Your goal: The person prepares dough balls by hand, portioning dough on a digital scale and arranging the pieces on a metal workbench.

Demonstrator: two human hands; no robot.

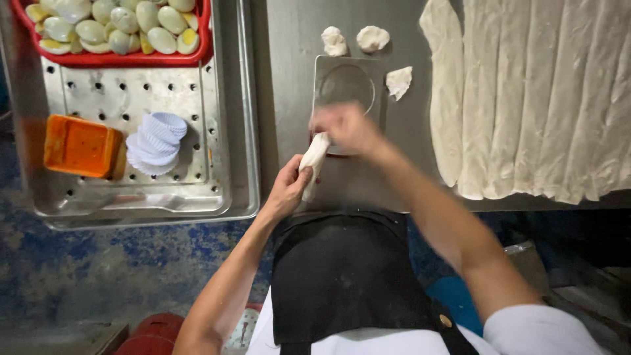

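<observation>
Dough roll (313, 161) slanting up-right between hands: left hand (287, 190) gripping its lower end, right hand (346, 128), blurred, pinching the upper end, above the table (289, 98).

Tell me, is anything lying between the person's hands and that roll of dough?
Nothing visible does. The left hand already grips the roll of dough, and the blurred right hand is at its upper end. The three small dough lumps lie apart, farther up the metal table.

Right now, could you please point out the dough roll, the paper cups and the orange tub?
dough roll (313, 158), head view, its upper part.
paper cups (156, 141), head view, stack's middle.
orange tub (79, 144), head view, inside floor.
</observation>
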